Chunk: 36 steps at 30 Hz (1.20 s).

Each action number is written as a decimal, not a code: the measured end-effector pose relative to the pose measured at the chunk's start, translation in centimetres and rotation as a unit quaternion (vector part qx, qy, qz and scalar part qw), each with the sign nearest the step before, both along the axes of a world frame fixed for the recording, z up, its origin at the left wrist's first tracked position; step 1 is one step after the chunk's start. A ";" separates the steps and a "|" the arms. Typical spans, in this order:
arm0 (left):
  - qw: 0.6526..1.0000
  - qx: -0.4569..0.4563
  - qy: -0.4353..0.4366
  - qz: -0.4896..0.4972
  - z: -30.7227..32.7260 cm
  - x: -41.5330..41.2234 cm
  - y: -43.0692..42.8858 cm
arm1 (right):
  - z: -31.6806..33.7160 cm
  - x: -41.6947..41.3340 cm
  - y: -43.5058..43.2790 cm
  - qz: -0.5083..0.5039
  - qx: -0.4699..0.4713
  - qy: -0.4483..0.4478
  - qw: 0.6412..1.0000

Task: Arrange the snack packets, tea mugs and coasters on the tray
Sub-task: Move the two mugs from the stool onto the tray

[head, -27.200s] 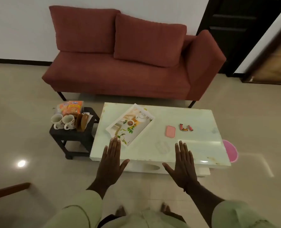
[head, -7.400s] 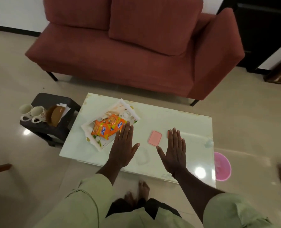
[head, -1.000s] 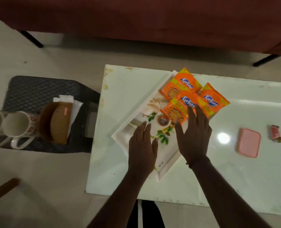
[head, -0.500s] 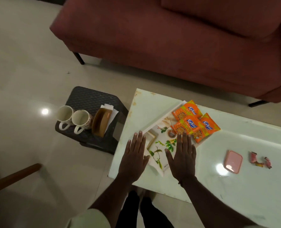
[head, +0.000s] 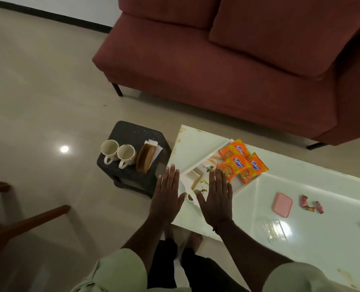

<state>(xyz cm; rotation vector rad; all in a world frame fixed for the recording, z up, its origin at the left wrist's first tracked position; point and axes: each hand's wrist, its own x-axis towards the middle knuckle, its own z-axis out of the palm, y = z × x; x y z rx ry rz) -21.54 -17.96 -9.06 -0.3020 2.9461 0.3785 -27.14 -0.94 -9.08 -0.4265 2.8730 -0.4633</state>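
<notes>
Head view, looking down. Both forearms reach fwd from pale green sleeves. L hand [head: 166, 199] & R hand [head: 215, 199] lie flat, palms down, side by side, thumbs angled in toward each other. L fingers [head: 170, 175] are straight & pressed together; R fingers [head: 218, 178] likewise. Neither hand holds anything. Can't tell if they touch a surface.

L hand sits over the L edge of the worktop [head: 301, 182], with its fingertips just beside the corner of the stool [head: 132, 133]. R hand covers the near end of the tray [head: 208, 156], which lies at an angle on the worktop's L part.

Snack packets [head: 241, 162]: three, overlapping, on the tray's far end, just beyond & R of the R fingertips; one hangs over the rim. Tea mugs [head: 126, 155]: two, upright, touching, on the stool, beyond & L of the L fingertips. Coasters [head: 146, 158]: on edge in a holder btwn mugs & L fingertips, w/ a white napkin [head: 153, 144] behind.

Bare tray floor shows btwn the R fingertips & the packets. Bare worktop lies R of the R hand, then a pink lid [head: 282, 204], sweets [head: 310, 204] & a clear box [head: 274, 229], well apart from the fingers.

Worktop: glossy, pale, rectangular. Tray: white, raised rim, leaf print. Packets: shiny orange foil. Mugs: cream, patterned. Stool: dark, woven look. Coasters: brown. Sofa [head: 217, 70]: red ribbed fabric, far beyond the fingertips. Floor [head: 38, 91]: polished beige tile.
</notes>
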 end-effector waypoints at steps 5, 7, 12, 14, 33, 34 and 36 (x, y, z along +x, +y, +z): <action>1.000 -0.011 0.011 0.024 1.4 0.5 -3.8 | 1.1 -0.3 -3.3 0.030 -0.013 0.019 0.999; 0.999 -0.016 0.018 0.032 1.6 0.7 -5.8 | 1.5 -0.5 -5.1 0.039 -0.012 0.019 0.999; 0.998 0.011 0.011 0.055 0.9 0.9 -12.4 | 1.5 -0.7 -11.1 0.057 -0.009 0.003 0.998; 0.997 0.031 0.001 0.077 0.3 1.1 -15.5 | 1.2 -0.5 -14.0 0.060 -0.017 -0.012 0.998; 0.707 0.492 -0.237 0.449 -8.6 -2.3 -35.6 | -7.3 1.4 -37.7 -0.379 -0.330 -0.533 0.681; 0.705 0.496 -0.239 0.446 -9.4 -2.3 -35.6 | -8.0 1.2 -38.0 -0.379 -0.334 -0.534 0.678; 0.704 0.511 -0.227 0.438 -10.9 -2.2 -35.5 | -9.3 0.9 -38.1 -0.381 -0.337 -0.535 0.675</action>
